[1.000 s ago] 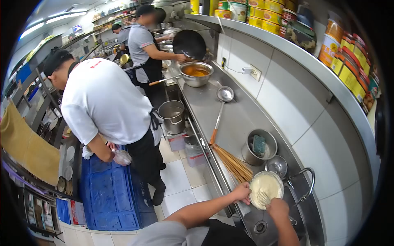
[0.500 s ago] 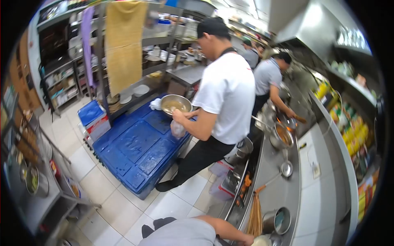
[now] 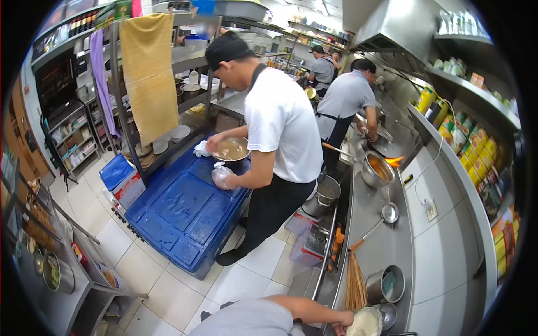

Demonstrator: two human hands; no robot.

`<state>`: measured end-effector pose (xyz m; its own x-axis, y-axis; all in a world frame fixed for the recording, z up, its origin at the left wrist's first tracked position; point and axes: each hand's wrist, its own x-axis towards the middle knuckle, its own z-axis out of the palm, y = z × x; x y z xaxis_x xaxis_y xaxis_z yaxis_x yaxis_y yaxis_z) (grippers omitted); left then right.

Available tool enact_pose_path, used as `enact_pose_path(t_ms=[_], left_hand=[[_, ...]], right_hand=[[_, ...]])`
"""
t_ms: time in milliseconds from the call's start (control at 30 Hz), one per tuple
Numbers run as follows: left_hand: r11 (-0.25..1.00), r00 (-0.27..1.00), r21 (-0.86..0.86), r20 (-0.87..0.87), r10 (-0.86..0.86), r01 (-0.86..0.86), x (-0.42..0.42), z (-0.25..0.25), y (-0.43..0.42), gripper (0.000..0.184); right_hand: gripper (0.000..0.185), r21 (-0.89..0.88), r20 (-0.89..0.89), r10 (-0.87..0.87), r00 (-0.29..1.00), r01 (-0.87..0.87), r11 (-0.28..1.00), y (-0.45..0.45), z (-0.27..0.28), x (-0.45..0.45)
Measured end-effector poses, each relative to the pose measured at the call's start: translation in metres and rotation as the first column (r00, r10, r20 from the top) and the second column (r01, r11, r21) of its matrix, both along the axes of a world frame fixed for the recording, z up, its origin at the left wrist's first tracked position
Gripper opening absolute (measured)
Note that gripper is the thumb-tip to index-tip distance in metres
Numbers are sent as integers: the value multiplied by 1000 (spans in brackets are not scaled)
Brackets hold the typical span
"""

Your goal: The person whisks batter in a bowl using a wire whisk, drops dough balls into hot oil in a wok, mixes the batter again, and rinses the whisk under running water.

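At the bottom edge my grey-sleeved right arm reaches to the right, over the counter side. My right hand (image 3: 343,321) is closed at the rim of a round bowl (image 3: 365,323) of pale, cream-coloured stuff; the frame cuts off part of the bowl. Only part of the fingers shows. My left hand is out of view. Just beyond the bowl stand a straw whisk brush (image 3: 353,283), a metal pot (image 3: 386,284) and a small metal bowl (image 3: 388,315). Behind them a long-handled ladle (image 3: 389,213) lies on the steel counter (image 3: 367,235).
A co-worker in white (image 3: 286,123) stands at a blue-lidded chest (image 3: 179,207), one hand at a metal bowl (image 3: 231,149), the other at a plastic bag (image 3: 221,173). Another co-worker (image 3: 344,106) works at the stove near a flame (image 3: 394,162). A steel rack (image 3: 84,291) stands left.
The view has shifted, showing more of the bowl at my right hand. The co-worker in white has moved one hand to the metal bowl and holds the bag nearer the blue lid.
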<state>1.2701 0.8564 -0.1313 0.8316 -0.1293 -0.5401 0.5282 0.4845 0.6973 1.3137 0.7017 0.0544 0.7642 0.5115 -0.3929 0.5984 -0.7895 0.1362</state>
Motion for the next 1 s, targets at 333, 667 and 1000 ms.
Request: enact_pose_path(t_ms=[333,667,1000], left_hand=[[997,998,58,33,-55,53,-45,30,17,29],[995,990,78,120,-74,65,-30,70,58,25],[998,998,7,-2,-55,55,-41,80,50,19]], right_hand=[[41,14,101,14,995,-16,1000,10,27,-58],[41,66,75,-126,989,121,990,-4,-10,-23],[26,82,-32,-269,963,271,959,4,-2,-12]])
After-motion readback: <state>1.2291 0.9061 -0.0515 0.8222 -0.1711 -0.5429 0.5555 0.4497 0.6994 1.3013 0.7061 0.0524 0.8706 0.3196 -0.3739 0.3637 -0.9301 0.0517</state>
